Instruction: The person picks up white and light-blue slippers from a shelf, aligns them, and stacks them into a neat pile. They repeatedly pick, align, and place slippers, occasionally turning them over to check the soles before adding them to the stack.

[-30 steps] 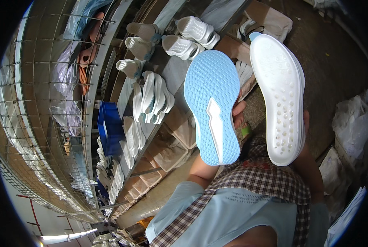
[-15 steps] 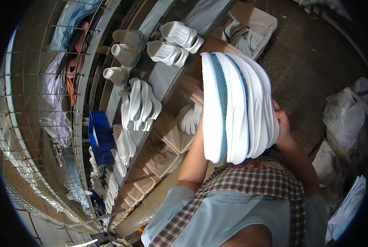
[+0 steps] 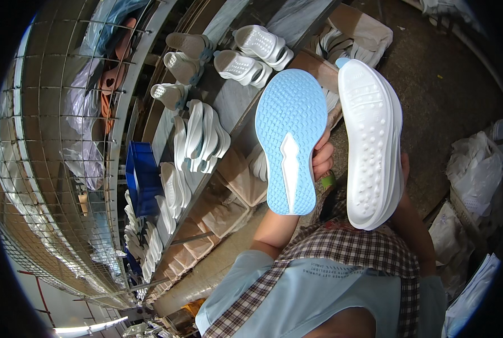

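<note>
My left hand (image 3: 323, 158) is closed on a shoe sole (image 3: 279, 107), its light blue textured underside facing up around a white arrow-shaped patch. The fingers curl round its right edge; the rest of that hand is behind it. Beside it, apart by a gap, my right hand (image 3: 404, 166) grips a stack of white shoe soles (image 3: 367, 146) from the right. The top one shows a studded inner face, and a light blue tip sticks out at its far end. Most of my right hand is hidden by the stack. A small green thing (image 3: 328, 181) shows just below my left fingers.
To the left, a grey shelf (image 3: 229, 110) carries white shoes (image 3: 243, 67), more soles (image 3: 200, 135) and a blue bin (image 3: 141, 177). Lined boxes (image 3: 237, 180) stand beneath it. Wire mesh (image 3: 43, 141) rises at far left. Plastic bags (image 3: 474, 163) lie at right.
The single bundle of soles has been parted. One sole is now in my left hand, turned blue side up, while the others stay in my right hand with a studded face showing.
</note>
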The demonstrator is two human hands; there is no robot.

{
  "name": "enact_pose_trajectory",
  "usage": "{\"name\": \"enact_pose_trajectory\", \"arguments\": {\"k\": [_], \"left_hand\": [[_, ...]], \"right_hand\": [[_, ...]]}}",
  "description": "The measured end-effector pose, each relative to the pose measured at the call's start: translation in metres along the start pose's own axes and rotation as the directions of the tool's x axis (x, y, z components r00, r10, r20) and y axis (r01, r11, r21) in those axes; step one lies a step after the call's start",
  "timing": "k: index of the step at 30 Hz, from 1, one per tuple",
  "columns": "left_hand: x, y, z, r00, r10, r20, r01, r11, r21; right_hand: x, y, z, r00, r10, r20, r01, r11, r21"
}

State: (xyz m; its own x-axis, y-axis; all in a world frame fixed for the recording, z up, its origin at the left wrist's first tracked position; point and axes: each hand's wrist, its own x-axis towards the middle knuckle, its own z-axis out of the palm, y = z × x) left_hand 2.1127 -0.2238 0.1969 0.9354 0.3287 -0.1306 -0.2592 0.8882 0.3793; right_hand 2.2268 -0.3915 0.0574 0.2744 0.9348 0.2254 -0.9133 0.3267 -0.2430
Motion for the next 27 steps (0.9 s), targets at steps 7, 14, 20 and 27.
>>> {"name": "enact_pose_trajectory", "arguments": {"k": [7, 14, 20, 27], "left_hand": [[0.002, 0.003, -0.005, 1.000, 0.005, 0.006, -0.005, 0.999, -0.035], [-0.001, 0.004, 0.004, 0.996, 0.049, -0.074, -0.048, 0.999, 0.022], [-0.004, 0.009, 0.002, 1.000, -0.004, 0.008, 0.004, 0.999, -0.045], [0.003, 0.003, -0.018, 0.993, 0.048, 0.108, -0.037, 0.994, -0.101]], "right_hand": [[0.002, -0.002, -0.001, 0.997, -0.046, -0.067, 0.051, 0.996, 0.076], [0.003, -0.006, 0.009, 0.994, -0.017, -0.111, 0.021, 0.999, 0.037], [0.006, -0.004, 0.013, 0.996, -0.026, -0.082, 0.033, 0.996, 0.088], [0.008, -0.009, 0.013, 0.996, 0.016, -0.086, -0.017, 1.000, -0.006]]}}
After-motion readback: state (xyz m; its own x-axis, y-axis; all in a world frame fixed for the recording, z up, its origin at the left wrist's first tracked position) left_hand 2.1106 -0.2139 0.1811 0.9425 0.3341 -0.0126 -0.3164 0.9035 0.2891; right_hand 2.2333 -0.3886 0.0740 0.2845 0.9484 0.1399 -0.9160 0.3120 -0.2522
